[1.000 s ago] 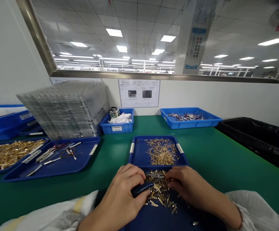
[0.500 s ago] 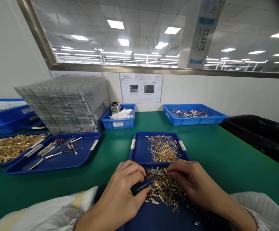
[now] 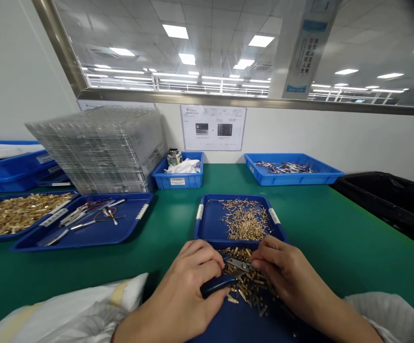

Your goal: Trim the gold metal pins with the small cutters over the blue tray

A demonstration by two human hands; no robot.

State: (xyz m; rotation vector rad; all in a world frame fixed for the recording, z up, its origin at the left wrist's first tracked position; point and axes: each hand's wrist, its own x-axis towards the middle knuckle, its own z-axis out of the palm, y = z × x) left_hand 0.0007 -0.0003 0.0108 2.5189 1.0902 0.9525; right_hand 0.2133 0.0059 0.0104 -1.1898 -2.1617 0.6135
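Pliers (image 3: 240, 264) are hanging low over the near tray (image 3: 235, 324). Their blue handle is wrapped tight in the left hand (image 3: 188, 281), and the steel nose is pointing right and slightly away, straight at the right hand (image 3: 285, 276). The right fingertips (image 3: 260, 261) are bunching narrow right at that nose, touching it or nearly. Whether a pin is sitting between them, I cannot tell. Loose gold pins (image 3: 251, 291) are lying scattered under both hands on that dark blue tray. Just beyond, a second blue tray (image 3: 210, 224) is carrying its own heap of pins (image 3: 244, 221). Off to the left, a tool tray (image 3: 121, 228) is holding hand tools (image 3: 85, 216). Back at the wall, a small blue bin (image 3: 183, 181) is holding white cloth, and a wide blue bin (image 3: 292, 178) is holding silvery parts.
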